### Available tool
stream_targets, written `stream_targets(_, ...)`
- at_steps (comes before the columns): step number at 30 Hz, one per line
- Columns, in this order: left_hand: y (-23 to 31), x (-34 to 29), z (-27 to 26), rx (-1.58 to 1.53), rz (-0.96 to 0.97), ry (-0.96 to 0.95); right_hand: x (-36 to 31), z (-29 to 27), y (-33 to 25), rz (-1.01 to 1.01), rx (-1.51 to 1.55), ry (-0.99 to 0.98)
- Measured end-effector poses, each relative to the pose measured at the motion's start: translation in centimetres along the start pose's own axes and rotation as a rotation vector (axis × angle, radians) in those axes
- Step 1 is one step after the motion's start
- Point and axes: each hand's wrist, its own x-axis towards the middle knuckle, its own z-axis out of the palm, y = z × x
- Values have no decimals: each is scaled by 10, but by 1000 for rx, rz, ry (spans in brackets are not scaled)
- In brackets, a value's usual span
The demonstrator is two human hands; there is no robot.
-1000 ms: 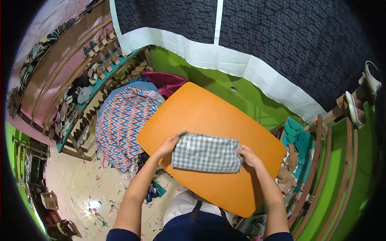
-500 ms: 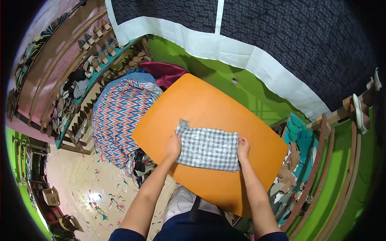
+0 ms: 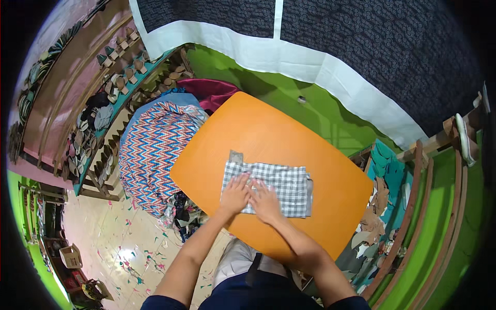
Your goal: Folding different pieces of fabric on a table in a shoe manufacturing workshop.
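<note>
A folded grey-and-white checked cloth (image 3: 287, 181) lies flat on the orange tabletop (image 3: 248, 124). A small grey corner sticks out at its upper left, and a grey strip shows along its right edge. My left hand (image 3: 236, 193) rests flat on the left part of the cloth, fingers stretched out. Right beside it, my right hand (image 3: 265, 201) lies palm down on the cloth with fingers spread. The fingertips of both hands nearly meet. Neither hand grips anything.
Left of the table sits a heap covered in zigzag-patterned fabric (image 3: 155, 150), with maroon satin cloth (image 3: 217, 93) behind. Shoes stand on a teal rack (image 3: 124, 98) at the left. Teal and brown scraps (image 3: 385, 165) fill a shelf at the right. Small offcuts litter the tiled floor (image 3: 119, 227).
My right hand has left the cloth's right edge and moved left, next to my left hand. Both hands went from holding the cloth's sides to lying flat on it.
</note>
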Motion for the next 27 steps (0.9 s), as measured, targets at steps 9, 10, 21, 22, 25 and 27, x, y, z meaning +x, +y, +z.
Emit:
stream_targets(9, -5, -10, -30, 166, -337, 167, -43, -18, 99, 787, -347, 442)
stream_targets(10, 12, -8, -36, 71, -249, 160, -37, -19, 82, 782, -345, 443)
stream_targets(21, -46, -50, -22, 267, -212, 55, -76, -40, 122, 657, -440, 234)
stream_targets(22, -52, -52, -28, 359, -324, 92, -82, -40, 125, 754, -470, 388)
stream_targets(25, -42, -53, -41, 218, -172, 72, -91, -22, 109, 830, 245, 350)
stream_targets(27, -28, -56, -38, 34, 255, 19, -71, -30, 75, 941, 431, 352)
